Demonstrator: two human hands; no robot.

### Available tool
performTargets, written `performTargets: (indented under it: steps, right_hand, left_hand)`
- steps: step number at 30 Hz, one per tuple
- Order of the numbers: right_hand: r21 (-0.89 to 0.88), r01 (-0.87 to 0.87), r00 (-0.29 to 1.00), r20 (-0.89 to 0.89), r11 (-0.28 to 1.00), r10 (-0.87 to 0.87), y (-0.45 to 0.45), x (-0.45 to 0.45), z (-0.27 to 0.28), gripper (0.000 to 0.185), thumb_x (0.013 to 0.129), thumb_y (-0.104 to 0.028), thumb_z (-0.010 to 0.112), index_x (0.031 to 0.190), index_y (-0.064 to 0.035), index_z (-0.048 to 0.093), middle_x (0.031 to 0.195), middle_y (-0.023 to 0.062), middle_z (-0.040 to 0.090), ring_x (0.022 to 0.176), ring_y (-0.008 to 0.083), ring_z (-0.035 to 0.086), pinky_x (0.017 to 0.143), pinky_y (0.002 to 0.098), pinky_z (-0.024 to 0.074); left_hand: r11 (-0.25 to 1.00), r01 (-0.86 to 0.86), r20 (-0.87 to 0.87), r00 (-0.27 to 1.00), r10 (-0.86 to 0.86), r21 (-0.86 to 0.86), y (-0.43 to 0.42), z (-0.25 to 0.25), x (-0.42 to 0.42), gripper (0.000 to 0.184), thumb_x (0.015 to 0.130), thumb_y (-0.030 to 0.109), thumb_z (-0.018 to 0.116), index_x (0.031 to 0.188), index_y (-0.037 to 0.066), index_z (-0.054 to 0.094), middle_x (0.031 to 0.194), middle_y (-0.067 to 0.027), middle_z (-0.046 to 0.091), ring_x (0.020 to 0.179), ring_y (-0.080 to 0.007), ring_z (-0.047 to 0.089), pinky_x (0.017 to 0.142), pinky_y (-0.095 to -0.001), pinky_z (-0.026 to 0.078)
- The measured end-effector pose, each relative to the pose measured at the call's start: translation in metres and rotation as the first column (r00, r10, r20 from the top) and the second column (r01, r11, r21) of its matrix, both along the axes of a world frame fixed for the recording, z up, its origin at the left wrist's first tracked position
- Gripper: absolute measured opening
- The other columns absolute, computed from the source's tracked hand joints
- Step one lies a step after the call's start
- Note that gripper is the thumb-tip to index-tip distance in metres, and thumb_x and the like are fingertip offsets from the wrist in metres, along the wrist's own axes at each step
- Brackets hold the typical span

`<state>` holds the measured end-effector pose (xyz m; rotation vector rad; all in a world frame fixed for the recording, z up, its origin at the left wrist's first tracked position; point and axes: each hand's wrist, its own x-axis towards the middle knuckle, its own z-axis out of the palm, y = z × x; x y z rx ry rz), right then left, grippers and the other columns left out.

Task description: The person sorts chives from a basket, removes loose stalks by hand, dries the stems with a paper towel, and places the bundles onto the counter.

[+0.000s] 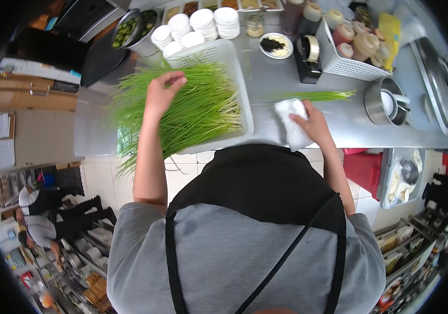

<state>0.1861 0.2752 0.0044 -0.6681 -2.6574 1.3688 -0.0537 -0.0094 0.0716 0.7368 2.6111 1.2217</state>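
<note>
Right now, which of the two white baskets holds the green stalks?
The left basket, with your left hand above it, holds the green stalks; the right basket holds squeeze bottles instead.

Long, thin green stalks (192,99), loosely heaped with pale ends rightward, overhanging leftward.

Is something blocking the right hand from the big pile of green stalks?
Yes: the side of the white basket stands between the right hand and the green stalks. That hand also holds a white cloth.
</note>
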Motion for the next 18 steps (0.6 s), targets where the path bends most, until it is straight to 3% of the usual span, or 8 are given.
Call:
performTargets:
  steps: [3,5,7,9,13,15,16,18]
  right_hand:
    - [0.222,-0.226,0.969,-0.049,0.949,0.242,-0.019,-0.008,-0.01,0.056,0.069,-0.031,0.067,0.113,-0.0031,0.048,0.11,0.0188,0.052,0.099,0.0321,0.051,0.085,0.0366,0.0401]
    - [0.226,-0.261,0.962,-0.02,0.939,0.272,-0.021,-0.014,-0.014,0.055,0.07,-0.031,0.066,0.114,-0.0036,0.048,0.111,0.0181,0.051,0.101,0.0323,0.05,0.086,0.0371,0.0395]
    - [0.227,-0.291,0.955,0.009,0.929,0.296,-0.023,-0.021,-0.012,0.055,0.07,-0.032,0.065,0.114,-0.0041,0.048,0.113,0.0173,0.05,0.102,0.0325,0.049,0.087,0.0375,0.0389]
    - [0.201,-0.28,0.957,-0.02,0.939,0.289,-0.026,-0.027,0.001,0.05,0.072,-0.03,0.064,0.112,-0.0041,0.05,0.111,0.017,0.051,0.101,0.0329,0.049,0.085,0.0374,0.0394]
    - [0.184,-0.278,0.95,-0.093,0.943,0.298,-0.032,-0.039,0.012,0.045,0.073,-0.029,0.063,0.109,-0.004,0.052,0.107,0.0162,0.053,0.099,0.0333,0.05,0.083,0.0375,0.0402]
    - [0.191,-0.298,0.935,-0.141,0.935,0.327,-0.038,-0.044,0.02,0.043,0.073,-0.028,0.063,0.107,-0.003,0.053,0.104,0.0153,0.054,0.096,0.0326,0.051,0.081,0.0372,0.0409]
    - [0.19,-0.297,0.935,-0.14,0.936,0.326,-0.041,-0.045,0.022,0.043,0.073,-0.028,0.063,0.107,-0.003,0.053,0.104,0.0153,0.054,0.096,0.0326,0.051,0.081,0.0372,0.0409]
    - [0.248,-0.308,0.919,-0.171,0.918,0.355,-0.047,-0.048,0.025,0.041,0.073,-0.026,0.063,0.105,-0.0025,0.053,0.103,0.015,0.055,0.095,0.0322,0.051,0.08,0.0367,0.0415]
  left_hand:
    - [0.996,-0.038,0.024,0.999,0.04,-0.08,-0.014,-0.004,0.025,0.021,0.074,0.016,0.064,0.09,0.002,0.064,0.084,-0.0082,0.064,0.079,-0.0135,0.057,0.071,-0.0264,0.043]
    - [0.975,0.052,0.028,0.998,-0.048,-0.215,-0.014,-0.021,0.039,0.018,0.07,0.016,0.065,0.084,0.004,0.066,0.079,-0.0112,0.063,0.075,-0.0199,0.058,0.069,-0.0296,0.044]
    - [0.912,0.083,-0.141,0.978,-0.151,-0.401,-0.009,-0.039,0.056,0.014,0.068,0.015,0.065,0.08,0.007,0.067,0.075,-0.0132,0.061,0.072,-0.0272,0.056,0.069,-0.0342,0.044]
    - [0.895,0.073,-0.123,0.982,-0.14,-0.441,0.0,-0.048,0.074,0.012,0.066,0.014,0.065,0.077,0.008,0.067,0.072,-0.0115,0.06,0.075,-0.0289,0.053,0.071,-0.037,0.044]
    - [0.785,0.231,-0.116,0.926,-0.358,-0.575,0.003,-0.064,0.083,0.021,0.062,0.012,0.067,0.083,0.008,0.066,0.093,-0.0084,0.061,0.09,-0.0243,0.049,0.079,-0.0339,0.041]
    - [0.751,0.119,-0.317,0.856,-0.409,-0.649,0.003,-0.059,0.086,0.032,0.059,0.01,0.068,0.091,0.007,0.064,0.105,-0.0059,0.057,0.093,-0.0234,0.047,0.08,-0.0347,0.039]
    - [0.751,0.12,-0.316,0.856,-0.41,-0.649,0.001,-0.06,0.085,0.032,0.059,0.01,0.068,0.091,0.007,0.064,0.105,-0.0059,0.057,0.093,-0.0234,0.047,0.08,-0.0347,0.039]
    - [0.822,0.067,-0.417,0.837,-0.355,-0.565,0.0,-0.055,0.082,0.037,0.056,0.009,0.069,0.093,0.007,0.062,0.106,-0.0047,0.057,0.096,-0.0231,0.046,0.079,-0.0358,0.039]
